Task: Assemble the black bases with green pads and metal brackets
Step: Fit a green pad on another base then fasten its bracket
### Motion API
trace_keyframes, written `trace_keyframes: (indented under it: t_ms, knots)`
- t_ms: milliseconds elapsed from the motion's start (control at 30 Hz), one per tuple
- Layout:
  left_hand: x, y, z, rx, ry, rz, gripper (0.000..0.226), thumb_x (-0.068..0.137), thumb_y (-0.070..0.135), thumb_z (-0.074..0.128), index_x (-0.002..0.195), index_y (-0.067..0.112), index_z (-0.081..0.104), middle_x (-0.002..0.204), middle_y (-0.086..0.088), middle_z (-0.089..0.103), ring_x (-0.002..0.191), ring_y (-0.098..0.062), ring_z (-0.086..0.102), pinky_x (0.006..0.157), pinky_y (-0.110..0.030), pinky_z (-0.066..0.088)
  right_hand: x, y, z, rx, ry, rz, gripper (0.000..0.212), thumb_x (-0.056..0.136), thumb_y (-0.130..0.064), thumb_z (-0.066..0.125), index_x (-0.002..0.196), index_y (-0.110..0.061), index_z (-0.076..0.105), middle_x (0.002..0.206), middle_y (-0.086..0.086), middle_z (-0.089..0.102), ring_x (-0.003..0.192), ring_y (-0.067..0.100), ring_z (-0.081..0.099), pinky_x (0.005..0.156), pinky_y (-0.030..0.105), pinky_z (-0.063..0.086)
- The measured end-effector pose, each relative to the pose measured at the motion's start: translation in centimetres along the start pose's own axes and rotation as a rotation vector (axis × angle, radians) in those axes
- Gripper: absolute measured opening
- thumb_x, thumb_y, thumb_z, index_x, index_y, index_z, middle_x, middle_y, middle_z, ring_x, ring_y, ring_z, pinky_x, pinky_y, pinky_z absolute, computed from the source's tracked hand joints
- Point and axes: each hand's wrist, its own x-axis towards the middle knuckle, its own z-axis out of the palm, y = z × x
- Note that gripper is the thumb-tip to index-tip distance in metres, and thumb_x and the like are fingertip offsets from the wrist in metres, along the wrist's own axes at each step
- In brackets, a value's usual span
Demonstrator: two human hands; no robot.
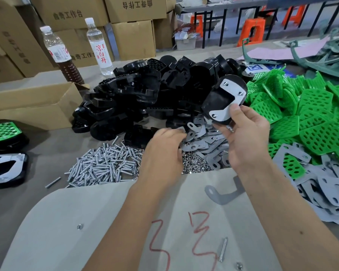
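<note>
My right hand (245,137) grips a black base (219,98) lifted above the table, its underside facing me with a grey metal bracket (230,90) screwed onto it. My left hand (162,147) reaches into the heap of small grey brackets (205,141) and pinches one at its fingertips. A big pile of black bases (145,94) lies behind, a pile of green perforated pads (305,114) to the right. Bolts (104,165) and nuts (196,163) lie heaped in front of my hands.
Finished assemblies (6,153) sit at the far left beside an open cardboard box (33,106). Two bottles (100,47) stand behind it, before stacked cartons. Flat grey plates (325,188) pile at right. A cardboard sheet (110,227) with a loose bracket (221,194) and bolt (223,249) lies nearest me.
</note>
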Motion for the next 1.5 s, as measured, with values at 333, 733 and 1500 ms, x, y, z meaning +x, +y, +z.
trace_keyframes:
  t_ms: [333,733,1500]
  knots:
    - [-0.3,-0.2,-0.8,-0.026,0.278,0.002,0.009,0.096,0.007,0.071,0.104,0.01,0.072,0.097,-0.001,0.069,0.097,-0.025,0.057,0.084,-0.034,0.044,-0.2,0.5,0.1,-0.049,-0.052,0.022,0.018,0.104,-0.014,0.063,0.088,-0.011,0.071,0.095,0.012,0.077,0.087,0.024,0.075,0.074,0.037,0.064]
    - [0.1,-2.1,-2.1,-1.037,0.401,-0.432,0.009,0.105,0.018,0.062,0.097,0.019,0.066,0.076,0.001,0.07,0.06,-0.008,0.064,0.047,-0.023,0.05,-1.9,2.3,0.9,-0.341,-0.431,0.002,0.011,0.099,-0.023,0.063,0.103,-0.015,0.07,0.098,0.013,0.078,0.093,0.038,0.076,0.078,0.061,0.064]
    - [0.0,-1.6,-2.6,-1.397,0.395,-0.25,0.022,0.098,-0.007,0.057,0.089,-0.002,0.077,0.095,-0.022,0.077,0.093,-0.031,0.076,0.086,-0.032,0.061,-1.8,3.1,1.2,-0.304,-0.383,0.05,0.015,0.094,-0.027,0.067,0.099,-0.014,0.069,0.101,0.02,0.075,0.093,0.048,0.074,0.073,0.063,0.063]
